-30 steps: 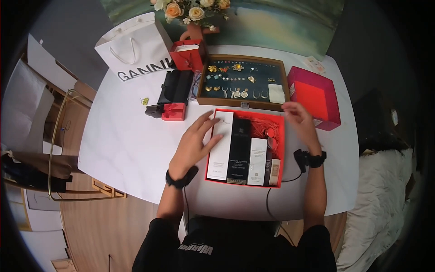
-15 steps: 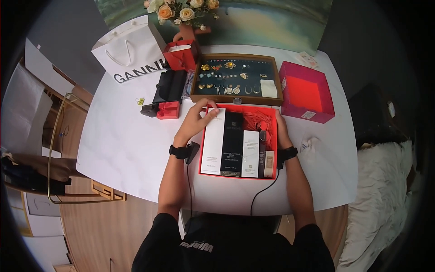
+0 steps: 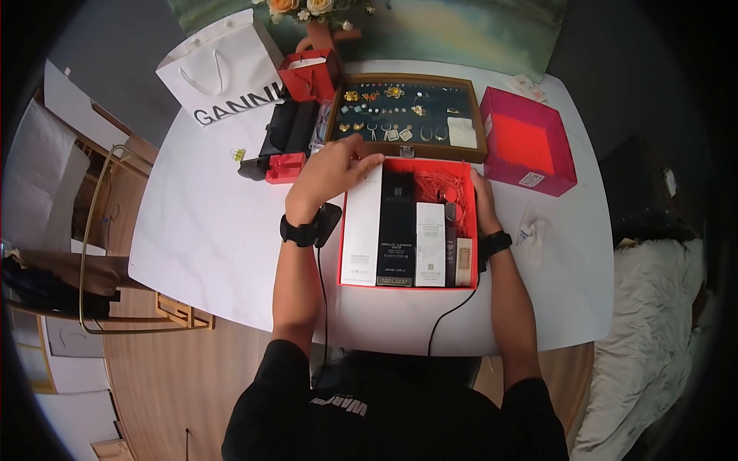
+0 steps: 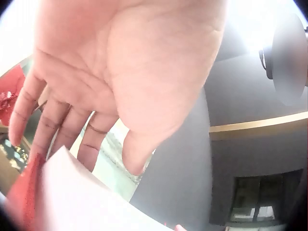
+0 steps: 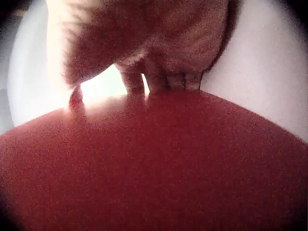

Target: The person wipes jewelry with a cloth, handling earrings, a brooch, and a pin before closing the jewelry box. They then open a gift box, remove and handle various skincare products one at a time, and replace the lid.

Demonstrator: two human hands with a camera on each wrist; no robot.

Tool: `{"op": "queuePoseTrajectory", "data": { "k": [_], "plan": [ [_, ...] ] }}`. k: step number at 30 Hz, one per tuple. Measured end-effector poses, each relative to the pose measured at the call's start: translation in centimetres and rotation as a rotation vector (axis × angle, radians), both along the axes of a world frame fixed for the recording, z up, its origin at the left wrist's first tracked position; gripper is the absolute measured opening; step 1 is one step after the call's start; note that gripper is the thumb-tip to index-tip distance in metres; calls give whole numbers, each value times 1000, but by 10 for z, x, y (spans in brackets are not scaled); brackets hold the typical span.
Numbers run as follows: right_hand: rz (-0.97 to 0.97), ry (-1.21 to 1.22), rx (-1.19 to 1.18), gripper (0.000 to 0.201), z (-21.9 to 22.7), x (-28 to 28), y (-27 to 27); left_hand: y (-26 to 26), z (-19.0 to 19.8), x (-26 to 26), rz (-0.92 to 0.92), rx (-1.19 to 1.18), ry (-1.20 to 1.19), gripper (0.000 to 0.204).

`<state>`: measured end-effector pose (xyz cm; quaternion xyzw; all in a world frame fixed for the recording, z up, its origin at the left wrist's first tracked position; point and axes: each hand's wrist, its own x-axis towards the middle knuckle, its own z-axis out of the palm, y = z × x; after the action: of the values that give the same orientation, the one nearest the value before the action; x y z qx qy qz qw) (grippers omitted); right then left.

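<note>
A red gift box (image 3: 409, 287), without a lid, sits on the table in front of the torso. Inside stand a tall white carton (image 3: 361, 230), a black carton (image 3: 397, 223), a shorter white carton (image 3: 430, 246) and smaller items beside red shredded paper (image 3: 437, 184). My left hand (image 3: 329, 175) reaches over the box's back left corner. Its thumb lies above the white carton's top end, and in the left wrist view the fingers extend past a white corner. Along the outer right wall rests my right hand (image 3: 484, 206), its fingers touching the red side (image 5: 159, 159).
Behind the box lies a glass-topped jewelry case (image 3: 407, 150). To its right stands a magenta box (image 3: 557, 173) with a red interior. At the left are a white shopping bag (image 3: 223, 73), a red bag (image 3: 309, 75), black cases (image 3: 292, 127) and a small red gift box (image 3: 285, 167).
My right hand has come down from near the jewelry case's front corner to the red box's right side. The left hand has moved up to the box's back left corner.
</note>
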<state>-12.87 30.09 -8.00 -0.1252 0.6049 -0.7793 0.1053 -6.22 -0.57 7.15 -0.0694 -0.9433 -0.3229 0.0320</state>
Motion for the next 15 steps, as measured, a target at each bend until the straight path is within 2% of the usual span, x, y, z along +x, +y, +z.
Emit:
{"op": "queuePoseTrajectory", "data": {
  "k": [7,9,13,15],
  "plan": [
    [18,-39,34,51,11,3,-3,2,10,13,46,-38,90,41],
    [19,-6,-8,50,3,-5,-4,-1,12,12,11,88,112,45],
    [11,-52,32,49,-5,-10,2,-5,14,12,4,165,138,42],
    [47,4,70,49,1,-8,4,-5,19,15,-27,168,125,32]
  ]
}}
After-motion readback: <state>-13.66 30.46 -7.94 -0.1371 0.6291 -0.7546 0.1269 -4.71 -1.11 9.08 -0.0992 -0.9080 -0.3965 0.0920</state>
